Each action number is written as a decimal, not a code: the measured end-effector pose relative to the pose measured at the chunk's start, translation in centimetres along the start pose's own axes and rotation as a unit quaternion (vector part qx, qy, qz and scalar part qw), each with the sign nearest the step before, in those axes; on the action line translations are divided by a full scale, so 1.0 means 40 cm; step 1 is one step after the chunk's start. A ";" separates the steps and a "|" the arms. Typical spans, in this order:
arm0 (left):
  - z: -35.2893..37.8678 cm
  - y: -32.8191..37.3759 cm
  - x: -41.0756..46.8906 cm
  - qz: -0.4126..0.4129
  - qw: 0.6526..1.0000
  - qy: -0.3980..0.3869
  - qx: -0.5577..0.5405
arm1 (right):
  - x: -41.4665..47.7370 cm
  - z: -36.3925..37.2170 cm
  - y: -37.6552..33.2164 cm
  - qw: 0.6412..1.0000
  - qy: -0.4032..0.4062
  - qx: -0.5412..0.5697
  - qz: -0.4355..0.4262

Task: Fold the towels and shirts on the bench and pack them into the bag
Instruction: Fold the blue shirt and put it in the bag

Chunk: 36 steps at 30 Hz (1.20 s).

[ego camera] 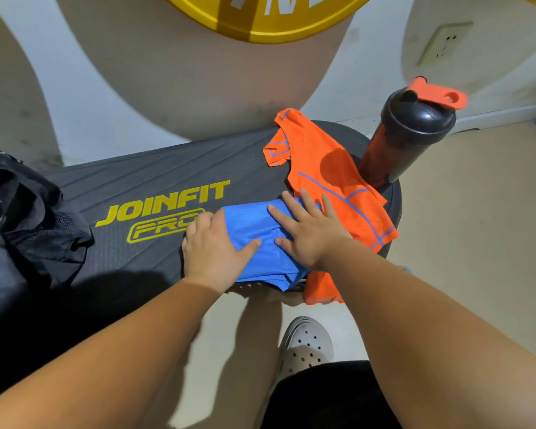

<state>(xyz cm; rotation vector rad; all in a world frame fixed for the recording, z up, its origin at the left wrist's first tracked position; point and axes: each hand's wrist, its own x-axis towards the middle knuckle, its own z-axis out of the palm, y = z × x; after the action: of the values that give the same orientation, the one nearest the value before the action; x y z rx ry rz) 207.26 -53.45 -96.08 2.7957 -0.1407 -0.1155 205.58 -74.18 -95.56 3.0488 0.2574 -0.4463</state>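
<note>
- Pressing down on a folded blue mesh shirt (254, 224), both of the person's bare hands lie palm-down near the front edge of the bench.
- The left hand (212, 246) sits at the shirt's left edge, mostly on the bench itself. Its thumb stretches across the blue fabric, and the fingers are relaxed and grasp nothing.
- The right hand (307, 230) lies flat on the shirt's right half, fingers straight and spread, their tips reaching the border with the orange garment.
- The black padded bench with yellow JOINFIT PRO lettering (167, 174) carries the blue shirt towards its right end, partly covering the end of the lettering.
- An orange mesh shirt with blue seams (322, 159) lies unfolded just beside the blue one and touching it, its near hem hanging over the bench's front.
- A black shaker bottle with an orange flip cap (415, 125) stands upright at the bench's right end, touching the orange shirt.
- A black fabric bag (28, 218) slumps at the bench's left end, well apart from both shirts.
- A grey perforated clog (307, 342) shows on the floor below.
</note>
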 end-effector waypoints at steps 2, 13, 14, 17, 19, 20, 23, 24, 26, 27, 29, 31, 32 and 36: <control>-0.001 -0.005 -0.001 -0.029 0.999 -0.016 0.008 | 0.006 -0.002 0.006 1.000 0.008 0.019 -0.006; -0.006 -0.012 0.001 -0.047 0.997 -0.037 -0.043 | 0.053 -0.033 -0.003 0.994 0.051 0.091 -0.012; -0.008 -0.011 -0.002 -0.054 0.997 -0.038 -0.040 | 0.054 -0.037 -0.003 0.995 0.050 0.090 -0.009; -0.008 -0.012 -0.020 -0.072 0.996 -0.040 -0.021 | 0.062 -0.051 -0.010 0.996 0.064 0.066 0.006; -0.003 -0.012 -0.031 -0.067 0.997 -0.042 -0.026 | 0.067 -0.064 -0.017 0.996 0.066 0.050 0.012; 0.001 -0.011 -0.033 -0.061 0.996 -0.041 -0.045 | 0.070 -0.068 -0.020 0.997 0.067 0.046 0.010; 0.010 -0.003 -0.041 -0.052 0.991 -0.028 -0.121 | 0.077 -0.082 -0.019 0.996 0.074 0.054 0.003; 0.012 -0.002 -0.043 -0.053 0.988 -0.021 -0.141 | 0.079 -0.087 -0.017 0.995 0.075 0.064 -0.001; 0.011 -0.009 -0.040 -0.063 0.980 -0.014 -0.186 | 0.082 -0.093 -0.014 0.993 0.069 0.091 -0.005; 0.006 -0.017 -0.036 -0.070 0.974 -0.012 -0.213 | 0.082 -0.098 -0.015 0.991 0.059 0.119 0.003; -0.014 -0.044 -0.017 -0.077 0.963 -0.013 -0.260 | 0.085 -0.111 -0.023 0.977 0.031 0.208 0.037; -0.051 -0.080 0.014 -0.076 0.950 -0.020 -0.301 | 0.090 -0.123 -0.047 0.946 0.016 0.316 0.065; -0.072 -0.101 0.034 -0.079 0.941 -0.023 -0.328 | 0.092 -0.127 -0.064 0.929 0.006 0.362 0.073; -0.141 -0.182 0.125 -0.084 0.935 -0.030 -0.344 | 0.097 -0.131 -0.146 0.891 -0.080 0.439 0.077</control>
<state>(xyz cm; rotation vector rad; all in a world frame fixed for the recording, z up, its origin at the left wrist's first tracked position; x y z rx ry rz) 213.36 -45.34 -93.55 2.0968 0.1093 -0.2402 209.71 -67.45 -91.81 3.7999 -0.2875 -1.0404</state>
